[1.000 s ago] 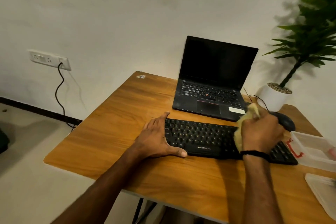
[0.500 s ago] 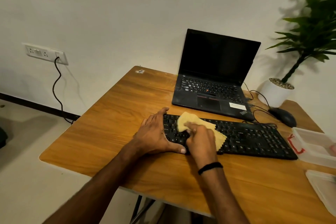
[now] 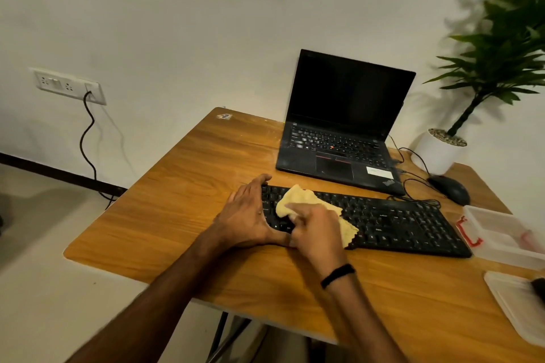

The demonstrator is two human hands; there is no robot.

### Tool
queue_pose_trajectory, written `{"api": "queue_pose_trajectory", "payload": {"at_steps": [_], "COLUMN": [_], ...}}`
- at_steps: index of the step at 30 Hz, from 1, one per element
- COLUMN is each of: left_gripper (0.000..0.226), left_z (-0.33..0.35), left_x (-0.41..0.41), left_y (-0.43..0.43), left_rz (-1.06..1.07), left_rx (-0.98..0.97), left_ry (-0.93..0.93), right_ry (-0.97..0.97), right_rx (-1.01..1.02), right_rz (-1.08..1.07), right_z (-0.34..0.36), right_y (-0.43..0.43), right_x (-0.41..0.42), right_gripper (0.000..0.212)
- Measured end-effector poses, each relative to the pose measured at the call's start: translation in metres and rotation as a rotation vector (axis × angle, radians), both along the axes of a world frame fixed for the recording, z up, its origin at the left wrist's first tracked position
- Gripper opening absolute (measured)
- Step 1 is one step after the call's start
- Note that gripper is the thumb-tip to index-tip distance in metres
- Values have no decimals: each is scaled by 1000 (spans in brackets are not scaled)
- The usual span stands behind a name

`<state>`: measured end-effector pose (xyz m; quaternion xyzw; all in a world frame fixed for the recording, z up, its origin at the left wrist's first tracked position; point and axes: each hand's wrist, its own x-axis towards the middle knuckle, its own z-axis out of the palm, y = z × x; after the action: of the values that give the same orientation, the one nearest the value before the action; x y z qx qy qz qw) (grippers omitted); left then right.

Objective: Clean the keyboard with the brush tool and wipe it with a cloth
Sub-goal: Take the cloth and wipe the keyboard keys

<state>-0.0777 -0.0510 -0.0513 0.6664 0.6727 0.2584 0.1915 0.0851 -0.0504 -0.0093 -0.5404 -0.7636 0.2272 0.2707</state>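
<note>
Keyboard point(image 3: 383, 224) across table point(image 3: 177, 215) centre, right end just beside plastic container point(image 3: 507, 255). Left hand point(image 3: 247, 221) flat, fingers straight, bracing keyboard left edge. Right hand point(image 3: 318, 233) gripping cloth point(image 3: 298, 200) on left key rows, apparently bunched. Bare wood toward left and near edges.

The left hand point(image 3: 247, 215) is lying flat, fingers pointing to 1 o'clock, thumb spread toward 3. The right hand point(image 3: 320, 230), just at its 3 o'clock, is gripping the cloth point(image 3: 298, 199) with curled fingers.
</note>
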Motion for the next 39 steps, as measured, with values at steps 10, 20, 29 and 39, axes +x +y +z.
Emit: {"api": "queue_pose_trajectory", "payload": {"at_steps": [10, 20, 29, 39], "left_gripper": [146, 145, 122, 149], "left_z": [5, -3, -5, 2], "left_x": [-5, -9, -8, -6], "left_y": [0, 7, 6, 0], "left_rz": [-50, -34, -24, 9], "left_rx": [-52, 1, 39, -14], "left_ry": [-60, -116, -107, -114], "right_ry": [316, -152, -170, 285], "right_rx": [157, 89, 154, 298], "right_rz": [-499, 7, 226, -473], "right_z": [15, -7, -9, 28], "right_y": [55, 33, 14, 73], "right_x": [21, -22, -26, 1], "right_gripper": [27, 44, 37, 22]}}
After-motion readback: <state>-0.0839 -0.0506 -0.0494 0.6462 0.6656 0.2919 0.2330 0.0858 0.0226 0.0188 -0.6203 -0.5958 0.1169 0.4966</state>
